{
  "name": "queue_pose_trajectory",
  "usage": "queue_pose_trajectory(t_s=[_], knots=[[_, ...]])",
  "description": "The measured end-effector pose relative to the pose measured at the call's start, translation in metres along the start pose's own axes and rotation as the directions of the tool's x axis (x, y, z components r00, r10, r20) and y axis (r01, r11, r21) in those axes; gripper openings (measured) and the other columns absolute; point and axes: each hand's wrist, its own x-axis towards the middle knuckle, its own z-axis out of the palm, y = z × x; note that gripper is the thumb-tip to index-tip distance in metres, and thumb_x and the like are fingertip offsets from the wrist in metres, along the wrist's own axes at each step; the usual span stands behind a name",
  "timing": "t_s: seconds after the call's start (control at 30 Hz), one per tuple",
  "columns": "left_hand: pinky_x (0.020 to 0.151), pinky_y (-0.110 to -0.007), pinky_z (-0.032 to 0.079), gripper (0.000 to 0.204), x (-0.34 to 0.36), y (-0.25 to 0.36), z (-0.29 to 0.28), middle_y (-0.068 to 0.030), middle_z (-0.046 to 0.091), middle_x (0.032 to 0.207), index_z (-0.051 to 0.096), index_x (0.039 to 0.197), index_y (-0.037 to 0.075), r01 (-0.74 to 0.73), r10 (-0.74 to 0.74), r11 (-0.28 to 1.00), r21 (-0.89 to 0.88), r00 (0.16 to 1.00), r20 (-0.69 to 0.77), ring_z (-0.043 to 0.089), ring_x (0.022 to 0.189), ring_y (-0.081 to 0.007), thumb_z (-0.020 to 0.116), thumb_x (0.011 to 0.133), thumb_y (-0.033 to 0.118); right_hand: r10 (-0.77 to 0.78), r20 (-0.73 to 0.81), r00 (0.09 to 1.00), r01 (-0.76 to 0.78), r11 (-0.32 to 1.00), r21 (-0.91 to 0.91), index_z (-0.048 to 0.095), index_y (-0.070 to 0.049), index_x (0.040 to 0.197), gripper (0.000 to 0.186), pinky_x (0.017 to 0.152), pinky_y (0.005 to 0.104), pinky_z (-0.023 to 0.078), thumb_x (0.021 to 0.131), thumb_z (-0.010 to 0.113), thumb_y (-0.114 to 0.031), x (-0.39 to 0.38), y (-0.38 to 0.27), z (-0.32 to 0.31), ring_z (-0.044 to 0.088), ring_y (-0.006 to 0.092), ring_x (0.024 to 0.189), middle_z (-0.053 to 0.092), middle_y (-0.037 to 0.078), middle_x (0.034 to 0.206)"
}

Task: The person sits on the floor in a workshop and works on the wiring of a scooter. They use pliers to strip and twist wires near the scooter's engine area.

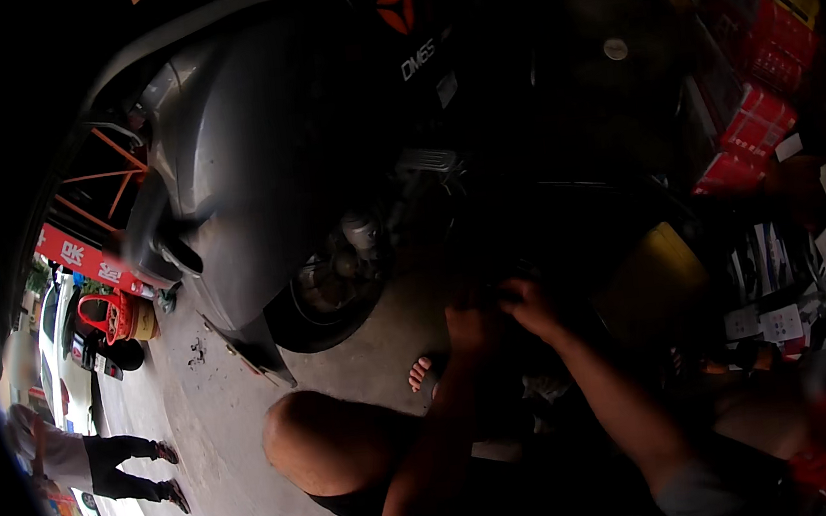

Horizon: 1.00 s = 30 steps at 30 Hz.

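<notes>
My left hand (pixel 472 324) and my right hand (pixel 531 308) are close together in deep shadow, over the dark floor area beside the scooter. The fingers of both are curled inward and look closed. Something dark seems to be between them, but its kind is too dim to make out. Just left of and beyond my hands stands a grey motor scooter (pixel 228 196), with its rear wheel (pixel 329 291) and metal engine parts (pixel 361 231) showing. My bare knee (pixel 306 442) and sandalled foot (pixel 421 374) are below the wheel.
Red boxes (pixel 758 120) are stacked at the far right, above packets and papers (pixel 780 324). A yellow panel (pixel 668 268) is right of my hands. On the left, a person (pixel 64 451) stands on the concrete floor (pixel 224 465), near a red basket (pixel 110 317) and white car (pixel 71 375).
</notes>
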Motion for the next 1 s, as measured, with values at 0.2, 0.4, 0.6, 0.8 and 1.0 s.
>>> queue_pose_trajectory(t_s=[0.2, 0.4, 0.6, 0.8, 1.0], knots=[[0.063, -0.025, 0.046, 0.015, 0.022, 0.038, -0.016, -0.0022, 0.061, 0.079, 0.061, 0.093, 0.001, 0.551, -0.690, 0.231, -0.802, 0.674, 0.264, 0.055, 0.071, -0.0083, 0.065, 0.084, 0.012, -0.091, -0.077, 0.993, 0.090, 0.996, -0.021, 0.062, -0.003, 0.106, 0.031, 0.084, 0.0322, 0.047, 0.080, 0.065, -0.019, -0.012, -0.005, -0.006, 0.062, 0.0211, 0.097, 0.066, 0.011, 0.103], [0.064, -0.026, 0.047, 0.012, 0.016, 0.032, 0.004, -0.0042, 0.062, 0.081, 0.060, 0.087, 0.001, 0.615, -0.687, 0.218, -0.758, 0.648, 0.328, 0.057, 0.072, -0.0105, 0.068, 0.080, 0.007, -0.113, -0.097, 0.989, 0.116, 0.993, 0.020, 0.063, -0.001, 0.100, 0.025, 0.078, 0.0300, 0.049, 0.078, 0.067, -0.013, -0.002, 0.024, -0.004, 0.064, 0.0197, 0.087, 0.067, 0.012, 0.094], [0.069, -0.031, 0.048, 0.017, 0.001, 0.017, 0.012, -0.0047, 0.062, 0.086, 0.060, 0.086, 0.002, 0.466, -0.498, 0.807, -0.362, 0.867, 0.006, 0.059, 0.079, -0.0169, 0.069, 0.081, 0.015, -0.200, -0.177, 0.964, 0.188, 0.979, -0.081, 0.062, -0.006, 0.094, 0.019, 0.069, 0.0352, 0.050, 0.076, 0.066, -0.011, 0.000, 0.026, 0.003, 0.065, 0.0262, 0.081, 0.067, 0.012, 0.085], [0.084, -0.038, 0.046, 0.027, 0.015, 0.029, -0.001, -0.0093, 0.063, 0.106, 0.062, 0.102, 0.007, 0.789, -0.723, 0.072, -0.611, 0.463, 0.512, 0.059, 0.096, -0.0259, 0.058, 0.089, 0.030, -0.205, -0.227, 0.952, 0.175, 0.974, -0.144, 0.060, -0.007, 0.096, 0.023, 0.063, 0.0366, 0.048, 0.074, 0.067, -0.009, 0.001, 0.027, -0.008, 0.065, 0.0261, 0.074, 0.067, 0.011, 0.078], [0.096, -0.045, 0.039, 0.043, 0.015, 0.032, -0.022, -0.0082, 0.060, 0.117, 0.047, 0.125, 0.008, 0.406, -0.395, -0.687, -0.603, 0.488, 0.778, 0.055, 0.110, -0.0251, 0.039, 0.096, 0.039, -0.068, -0.406, 0.911, 0.114, 0.989, 0.090, 0.058, -0.005, 0.095, 0.023, 0.062, 0.0332, 0.048, 0.075, 0.067, -0.011, 0.017, 0.065, -0.024, 0.064, 0.0202, 0.068, 0.065, 0.009, 0.071]])
